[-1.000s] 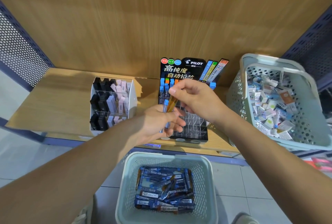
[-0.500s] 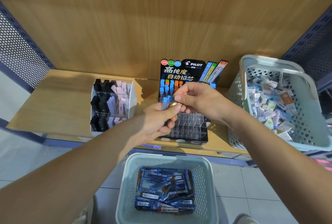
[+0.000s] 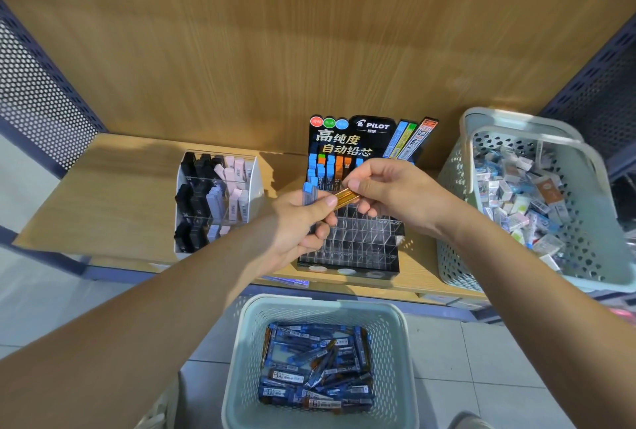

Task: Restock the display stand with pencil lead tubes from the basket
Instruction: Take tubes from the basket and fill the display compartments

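The black Pilot display stand (image 3: 347, 253) sits on the wooden shelf, its clear front slots mostly bare and several blue and orange tubes standing in its back rows. My left hand (image 3: 303, 225) grips a small bunch of blue-capped lead tubes (image 3: 309, 194) in front of the stand. My right hand (image 3: 395, 194) pinches an orange lead tube (image 3: 347, 195) lying almost level between both hands, its left end by my left thumb. On the floor below stands a pale green basket (image 3: 241, 353) holding several blue lead tubes (image 3: 316, 366).
A white organiser (image 3: 254, 184) with black, grey and pink erasers stands left of the stand. A large pale green basket (image 3: 457, 194) full of boxed erasers sits on the shelf at the right. Perforated metal side panels flank the shelf.
The orange tube has turned from nearly upright to almost level as my right hand draws it rightward out of the bunch. My left hand has risen slightly with the blue tubes.
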